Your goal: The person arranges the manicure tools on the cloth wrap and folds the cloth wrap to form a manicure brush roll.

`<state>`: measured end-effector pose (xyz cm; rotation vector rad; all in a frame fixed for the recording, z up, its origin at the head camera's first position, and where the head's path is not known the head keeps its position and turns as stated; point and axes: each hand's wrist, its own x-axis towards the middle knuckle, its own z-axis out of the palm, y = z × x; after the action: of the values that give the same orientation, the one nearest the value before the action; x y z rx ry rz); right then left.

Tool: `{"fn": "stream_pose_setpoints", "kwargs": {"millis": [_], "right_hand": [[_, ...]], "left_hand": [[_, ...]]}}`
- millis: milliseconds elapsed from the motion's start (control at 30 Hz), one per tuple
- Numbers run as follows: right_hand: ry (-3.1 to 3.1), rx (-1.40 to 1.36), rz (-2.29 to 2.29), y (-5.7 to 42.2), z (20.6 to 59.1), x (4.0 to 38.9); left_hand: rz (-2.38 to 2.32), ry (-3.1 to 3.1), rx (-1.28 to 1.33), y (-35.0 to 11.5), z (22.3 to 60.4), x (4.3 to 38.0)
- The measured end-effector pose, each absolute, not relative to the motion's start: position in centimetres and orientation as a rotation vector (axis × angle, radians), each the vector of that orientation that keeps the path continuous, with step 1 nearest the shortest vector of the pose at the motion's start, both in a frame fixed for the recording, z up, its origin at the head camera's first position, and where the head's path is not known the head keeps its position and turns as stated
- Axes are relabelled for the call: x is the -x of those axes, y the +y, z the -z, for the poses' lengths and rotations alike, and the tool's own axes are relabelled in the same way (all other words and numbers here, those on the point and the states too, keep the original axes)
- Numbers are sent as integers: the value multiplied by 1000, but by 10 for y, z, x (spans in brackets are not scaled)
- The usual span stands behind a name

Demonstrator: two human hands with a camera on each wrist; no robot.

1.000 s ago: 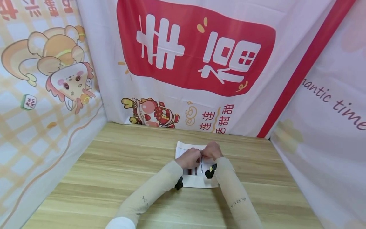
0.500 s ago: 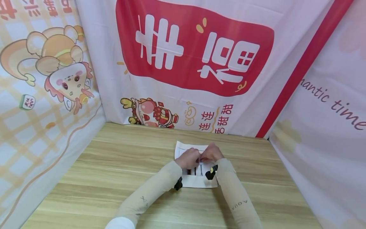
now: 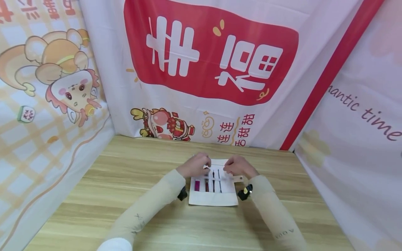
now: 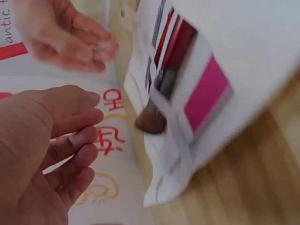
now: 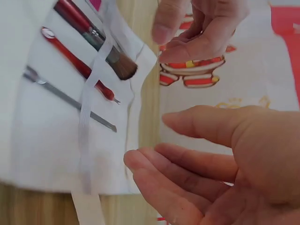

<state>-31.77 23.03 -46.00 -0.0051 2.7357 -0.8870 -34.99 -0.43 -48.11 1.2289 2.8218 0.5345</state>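
Observation:
A white fold-out pouch (image 3: 213,200) lies open on the table. White elastic (image 5: 84,126) crosses a dark-bristled brush (image 5: 124,68) with a red handle, a slim red tool (image 5: 77,64) with a forked tip, and a thin metal tool (image 5: 70,101). At the pouch's left side is a magenta block (image 4: 206,96). My left hand (image 3: 196,165) hovers over the upper left of the pouch, fingers loosely bent with nothing in them. Above its upper right, my right hand (image 3: 240,166) has thumb and fingers apart, also holding nothing.
A strap with a snap (image 3: 239,179) sticks out from the pouch's right edge. The wood-grain table (image 3: 141,167) ends at a printed cloth (image 3: 201,118) at the back. More printed cloths hang at the left and right.
My hands were together over the middle of the pouch, fingers pinching near the tools. They have let go and moved apart, left and right, uncovering the tools and the strap.

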Motion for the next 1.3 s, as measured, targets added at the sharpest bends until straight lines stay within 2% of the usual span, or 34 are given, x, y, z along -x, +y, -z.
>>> {"fn": "stream_pose_setpoints", "kwargs": {"millis": [233,500,667,900,1300], "right_hand": [[2809,413,660,244,450,265],[2755,535,368,241,465,190],[2739,550,329,233,475,160],[2696,540,312,223,489,148],[2743,414,190,233,495,158]], "left_hand": [[-350,2816,-1105,-49,476,351],[-186,2698,-1132,-71,491,362],[-142,2677,-1139,-72,503,373],[-139,2638,-1082,-71,511,377],[-57,2657,-1001,-84,505,361]]}}
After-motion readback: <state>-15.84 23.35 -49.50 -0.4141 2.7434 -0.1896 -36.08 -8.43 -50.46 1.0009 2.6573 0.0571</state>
